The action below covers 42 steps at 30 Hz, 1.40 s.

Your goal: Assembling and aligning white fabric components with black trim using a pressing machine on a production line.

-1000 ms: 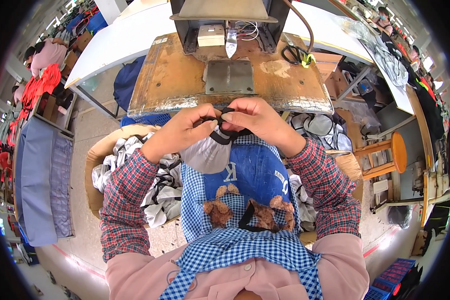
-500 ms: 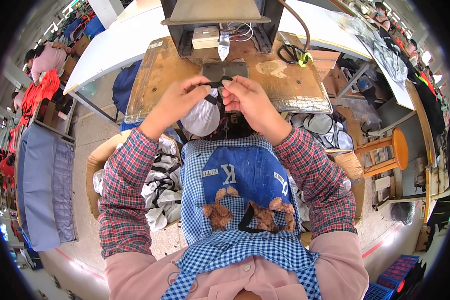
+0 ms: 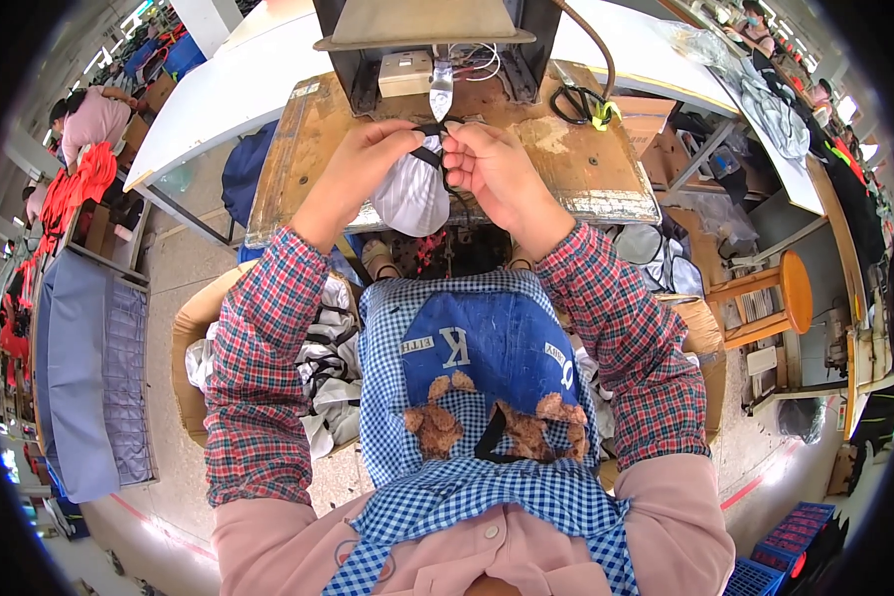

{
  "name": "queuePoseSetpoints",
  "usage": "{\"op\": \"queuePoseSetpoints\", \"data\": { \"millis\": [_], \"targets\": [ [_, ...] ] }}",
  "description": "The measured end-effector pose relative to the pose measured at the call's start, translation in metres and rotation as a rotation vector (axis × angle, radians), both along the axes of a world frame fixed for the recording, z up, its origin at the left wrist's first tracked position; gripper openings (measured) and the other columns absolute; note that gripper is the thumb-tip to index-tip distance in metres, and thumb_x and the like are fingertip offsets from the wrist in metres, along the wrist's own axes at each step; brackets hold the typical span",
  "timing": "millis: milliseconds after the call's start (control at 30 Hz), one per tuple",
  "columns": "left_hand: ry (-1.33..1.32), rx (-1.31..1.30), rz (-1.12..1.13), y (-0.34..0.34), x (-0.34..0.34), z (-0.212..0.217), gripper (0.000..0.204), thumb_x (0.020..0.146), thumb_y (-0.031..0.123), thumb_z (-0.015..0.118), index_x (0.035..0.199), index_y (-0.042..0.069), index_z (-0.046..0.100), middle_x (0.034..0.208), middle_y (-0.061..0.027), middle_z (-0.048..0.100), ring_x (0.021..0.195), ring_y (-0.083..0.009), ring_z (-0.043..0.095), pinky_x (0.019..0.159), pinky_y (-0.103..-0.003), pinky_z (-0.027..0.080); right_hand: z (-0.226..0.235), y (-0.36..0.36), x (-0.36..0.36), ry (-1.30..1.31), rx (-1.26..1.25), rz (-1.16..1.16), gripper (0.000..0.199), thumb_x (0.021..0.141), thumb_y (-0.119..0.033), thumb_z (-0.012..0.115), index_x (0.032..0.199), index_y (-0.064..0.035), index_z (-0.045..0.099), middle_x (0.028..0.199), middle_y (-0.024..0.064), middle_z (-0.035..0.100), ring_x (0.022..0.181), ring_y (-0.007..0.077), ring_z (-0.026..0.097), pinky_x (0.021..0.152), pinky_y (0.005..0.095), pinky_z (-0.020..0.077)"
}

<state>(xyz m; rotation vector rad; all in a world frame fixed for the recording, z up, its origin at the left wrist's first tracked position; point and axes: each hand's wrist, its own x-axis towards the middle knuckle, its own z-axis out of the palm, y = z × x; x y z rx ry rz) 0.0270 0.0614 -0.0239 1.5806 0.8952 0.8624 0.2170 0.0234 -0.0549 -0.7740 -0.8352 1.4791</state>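
Note:
My left hand [image 3: 370, 167] pinches a black strap [image 3: 428, 156] between thumb and fingers. On the other side, my right hand [image 3: 497, 167] is closed on the same strap, with its fingertips close to the left ones. From the strap a white fabric piece [image 3: 411, 204] hangs down over the table's front edge. Just above the pinched strap, a pointed metal blade [image 3: 441, 91] sticks out of the machine housing [image 3: 363, 60]. Whether the strap touches the blade's tip, I cannot tell. A black cord end dangles below my right fingers.
The worn wooden table [image 3: 318, 129] carries black-handled scissors [image 3: 578, 104] at the right. Cardboard boxes [image 3: 191, 323] of white and black fabric pieces stand on both sides of my lap. A wooden stool [image 3: 793, 296] is at the right. A person in pink [image 3: 94, 119] bends at the far left.
Both hands have moved forward and up with the strap, bringing it near the blade's tip. The white fabric has gone along with them, slightly to the right.

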Motion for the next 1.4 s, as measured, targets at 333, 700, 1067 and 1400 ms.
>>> {"op": "queuePoseSetpoints", "data": {
  "millis": [333,700,1067,1400],
  "targets": [
    [-0.101,-0.002,-0.002,-0.001,0.004,-0.002,0.032,0.093,0.024,0.066,0.110,-0.004,0.067,0.095,0.0008,0.065,0.085,-0.0054,0.056,0.075,-0.021,0.043,0.000,0.004,0.001,0.021,0.004,-0.015,0.012,0.096,-0.018,0.062,0.093,-0.0060,0.064,0.085,0.0003,0.064,0.074,0.0106,0.060,0.065,0.0265,0.0509],
    [-0.207,-0.021,0.025,-0.004,0.009,-0.005,0.027,0.094,0.020,0.063,0.103,-0.004,0.069,0.089,0.0002,0.066,0.080,-0.0059,0.057,0.071,-0.022,0.045,0.002,0.003,-0.003,0.037,0.016,-0.053,0.015,0.096,-0.021,0.063,0.092,-0.0058,0.064,0.084,0.0006,0.064,0.072,0.0092,0.060,0.062,0.0237,0.0506],
    [-0.206,-0.040,0.034,-0.003,0.009,-0.009,0.030,0.093,0.021,0.065,0.110,-0.005,0.068,0.101,-0.0033,0.068,0.091,-0.0089,0.060,0.082,-0.023,0.045,0.002,0.004,-0.008,0.064,-0.017,-0.123,0.015,0.096,-0.019,0.063,0.096,-0.0045,0.064,0.084,0.0013,0.064,0.072,0.0092,0.060,0.061,0.0231,0.0502],
    [-0.238,-0.042,0.032,-0.002,0.010,-0.011,0.030,0.093,0.020,0.065,0.109,-0.004,0.068,0.101,-0.0032,0.068,0.092,-0.0090,0.060,0.082,-0.023,0.045,0.000,0.005,-0.011,0.085,-0.025,-0.150,0.017,0.094,-0.020,0.065,0.097,-0.0039,0.063,0.085,0.0023,0.064,0.073,0.0100,0.060,0.061,0.0239,0.0499]
  ]
}}
